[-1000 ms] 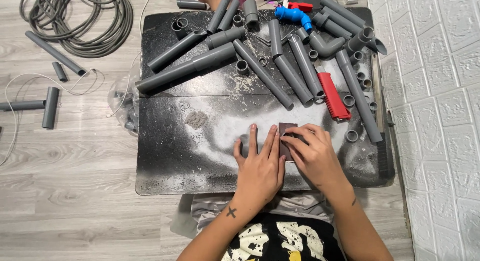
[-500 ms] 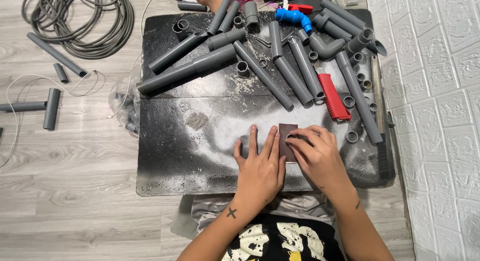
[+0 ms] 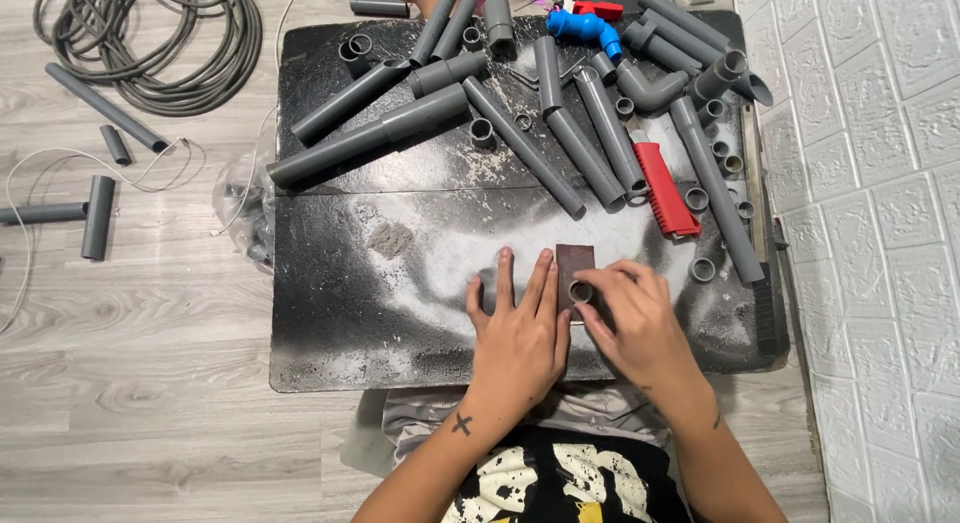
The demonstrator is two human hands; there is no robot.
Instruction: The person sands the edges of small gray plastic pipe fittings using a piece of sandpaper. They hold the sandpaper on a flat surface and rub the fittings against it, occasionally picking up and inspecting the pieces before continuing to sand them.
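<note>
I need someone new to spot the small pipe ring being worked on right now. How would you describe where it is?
Start at the black dusty board on the wood floor and go to its near edge, where the two hands meet. The short grey pipe ring sits on a small brown sanding sheet, pinched by the right hand beside the flat left hand. The other rings lie loose near the red tool.

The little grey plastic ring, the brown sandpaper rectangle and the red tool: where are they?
little grey plastic ring [image 3: 581, 292]: head view, on its rim, held by the right hand's fingers.
brown sandpaper rectangle [image 3: 575, 260]: head view, on its upper half.
red tool [image 3: 664, 187]: head view, mid-length on its body.
</note>
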